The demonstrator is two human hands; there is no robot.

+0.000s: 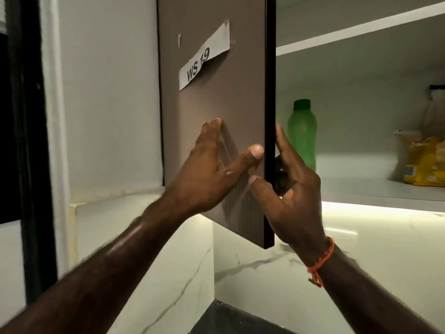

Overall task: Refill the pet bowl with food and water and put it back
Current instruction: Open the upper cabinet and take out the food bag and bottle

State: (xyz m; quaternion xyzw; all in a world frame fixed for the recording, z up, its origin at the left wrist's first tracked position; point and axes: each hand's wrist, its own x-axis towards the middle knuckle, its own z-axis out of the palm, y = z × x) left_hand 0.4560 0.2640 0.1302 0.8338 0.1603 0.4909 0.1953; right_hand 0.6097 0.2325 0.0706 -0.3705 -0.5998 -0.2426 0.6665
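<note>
A brown cabinet door (pixel 216 97) with a paper label stands open, edge-on to me. My left hand (pixel 212 169) lies flat on the door's outer face with straight fingers. My right hand (pixel 289 194) holds the door's dark front edge, thumb on the outer side and fingers behind it. Inside the cabinet, a green bottle (pixel 302 136) stands on the lower shelf (pixel 375 189). A yellow bag (pixel 426 162) sits further right on the same shelf. No pet bowl is in view.
An upper shelf (pixel 361 32) runs across the top right. Below the cabinet are a lit marble backsplash (pixel 361 237) and a dark countertop corner (pixel 228 319). A dark window frame (pixel 24 141) stands at the left.
</note>
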